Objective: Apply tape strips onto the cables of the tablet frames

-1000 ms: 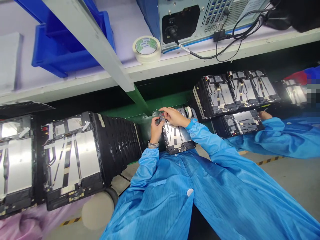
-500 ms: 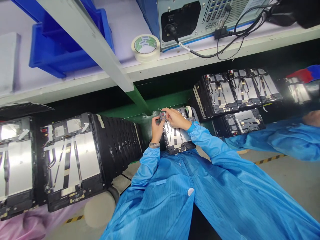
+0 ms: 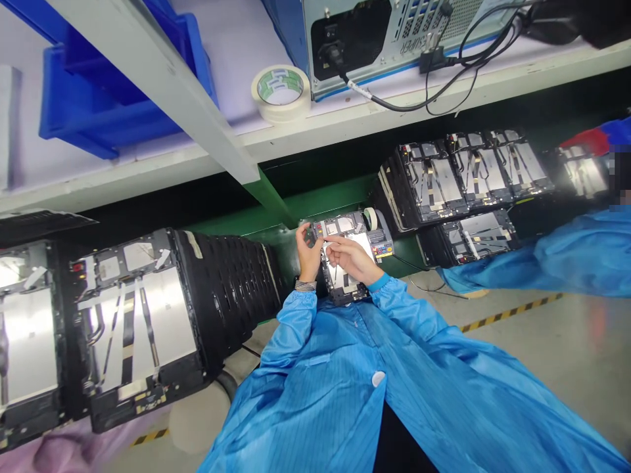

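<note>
An opened tablet-like device, with silver plate, dark flex strips and black frame, lies in front of me. My left hand is at its upper left edge, fingers curved and apart from the thumb. My right hand is over the silver plate, fingertips pinched together close to the left thumb. Whatever the pinch holds, if anything, is too small to make out. A small tape roll stands by the device's upper right corner, above a grey instrument with coloured buttons.
Dark stacks of similar devices stand at left and right. Overhead, a shelf carries a blue bin, a masking tape roll and a computer case with cables. A co-worker's blue sleeve reaches in from the right.
My right hand has moved from the device's top edge down over its silver plate, and its fingers have turned into a pinch. My left hand stays at the left edge, its fingers slightly more spread.
</note>
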A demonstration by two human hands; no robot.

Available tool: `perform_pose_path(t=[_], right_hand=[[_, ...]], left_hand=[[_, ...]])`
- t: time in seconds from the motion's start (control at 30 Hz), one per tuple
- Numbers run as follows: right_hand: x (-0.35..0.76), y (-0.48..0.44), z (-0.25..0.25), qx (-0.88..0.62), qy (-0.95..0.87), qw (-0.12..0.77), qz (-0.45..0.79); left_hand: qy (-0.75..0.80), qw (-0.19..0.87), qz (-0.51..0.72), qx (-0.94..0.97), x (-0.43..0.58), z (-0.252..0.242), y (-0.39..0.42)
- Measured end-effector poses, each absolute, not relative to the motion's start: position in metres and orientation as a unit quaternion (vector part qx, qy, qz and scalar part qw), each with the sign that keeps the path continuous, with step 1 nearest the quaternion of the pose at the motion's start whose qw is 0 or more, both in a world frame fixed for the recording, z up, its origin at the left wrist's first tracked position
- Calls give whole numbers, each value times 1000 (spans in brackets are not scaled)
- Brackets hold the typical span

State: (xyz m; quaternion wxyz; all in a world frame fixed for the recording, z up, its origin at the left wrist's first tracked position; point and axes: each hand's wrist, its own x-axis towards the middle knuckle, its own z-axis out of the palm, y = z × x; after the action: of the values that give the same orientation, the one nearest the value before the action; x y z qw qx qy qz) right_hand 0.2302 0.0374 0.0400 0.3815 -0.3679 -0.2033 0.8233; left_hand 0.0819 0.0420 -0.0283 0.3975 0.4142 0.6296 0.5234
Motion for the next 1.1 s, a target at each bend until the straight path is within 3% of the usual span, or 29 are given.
perform_pose_path(t=[0.73, 0.87, 0.97, 1.03, 1.1], right_hand=[[237, 66, 45, -391, -85, 297, 867], [246, 61, 51, -381, -138, 263, 875], [252, 54, 55, -450, -329, 264, 787], [254, 53, 57, -513, -518, 274, 627], [253, 58, 60, -526, -690, 230, 441]], left_hand=[[654, 356, 433, 509, 75, -7, 43], [658, 359, 435, 499, 74, -4, 43], [659, 359, 436, 497, 73, -5, 43], [660, 358, 431, 500, 73, -6, 43], [665, 353, 421, 506, 74, -7, 42]])
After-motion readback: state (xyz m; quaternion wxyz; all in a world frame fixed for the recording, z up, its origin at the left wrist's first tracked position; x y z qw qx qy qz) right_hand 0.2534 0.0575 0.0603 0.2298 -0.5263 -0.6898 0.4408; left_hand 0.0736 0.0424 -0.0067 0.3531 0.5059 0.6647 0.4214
